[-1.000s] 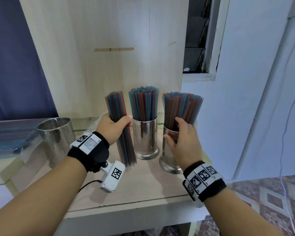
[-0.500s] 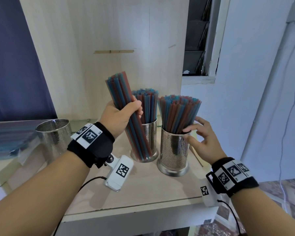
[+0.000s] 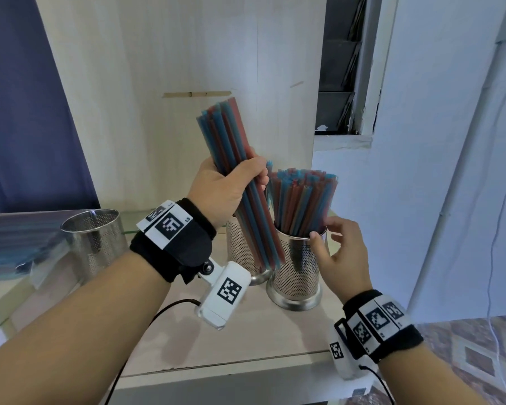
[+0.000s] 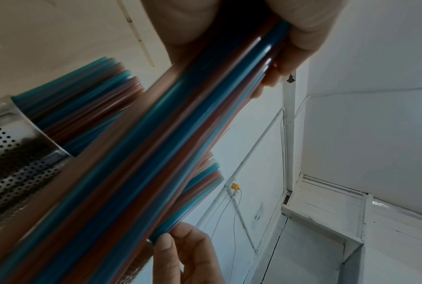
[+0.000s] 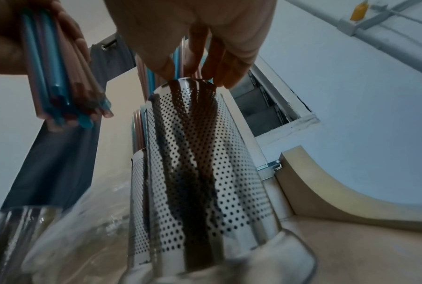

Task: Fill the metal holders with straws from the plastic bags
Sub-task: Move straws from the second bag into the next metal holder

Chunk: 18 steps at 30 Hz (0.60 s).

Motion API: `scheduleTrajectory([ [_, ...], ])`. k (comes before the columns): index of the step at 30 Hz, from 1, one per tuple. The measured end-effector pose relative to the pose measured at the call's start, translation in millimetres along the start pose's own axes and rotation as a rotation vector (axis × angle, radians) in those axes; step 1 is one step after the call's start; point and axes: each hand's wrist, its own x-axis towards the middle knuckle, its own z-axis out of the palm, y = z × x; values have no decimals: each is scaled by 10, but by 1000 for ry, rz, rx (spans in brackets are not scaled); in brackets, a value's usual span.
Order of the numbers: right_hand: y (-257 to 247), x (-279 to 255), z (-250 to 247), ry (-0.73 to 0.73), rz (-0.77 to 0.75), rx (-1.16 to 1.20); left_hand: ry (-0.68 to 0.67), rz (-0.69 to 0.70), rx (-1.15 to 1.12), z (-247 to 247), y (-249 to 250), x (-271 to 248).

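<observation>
Left hand carries a tilted straw bundle beside two filled holders

The left hand (image 3: 227, 187) is wrapped round a bundle of straws (image 3: 234, 171), its long axis leaning top-left to bottom-right, lower ends hanging just left of the front holder (image 3: 297, 270) and in front of the rear holder (image 3: 241, 249). The right hand (image 3: 343, 252), fingers loose and holding nothing, seems to touch the front holder's rim. Both holders stand near the tabletop's (image 3: 246, 340) right edge; an empty holder (image 3: 95, 241) waits well apart, toward the left edge, nearer the left hand.
</observation>
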Motion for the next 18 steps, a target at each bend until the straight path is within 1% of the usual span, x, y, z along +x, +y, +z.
scheduleTrajectory([
  [2,37,-4,7,-10,-151,-103,-1,1,2,0,-9,6],
  [5,58,43,0,-88,-328,-224,-1,5,-4,-9,-6,17],
  [10,31,109,-25,-210,-558,-407,16,30,-49,-2,53,68],
  [13,-29,90,28,-239,-621,-490,28,50,-108,1,121,122],
  [16,-127,82,107,-288,-634,-467,48,74,-169,4,205,188],
  [18,-199,66,152,-294,-634,-509,81,98,-172,9,248,239],
])
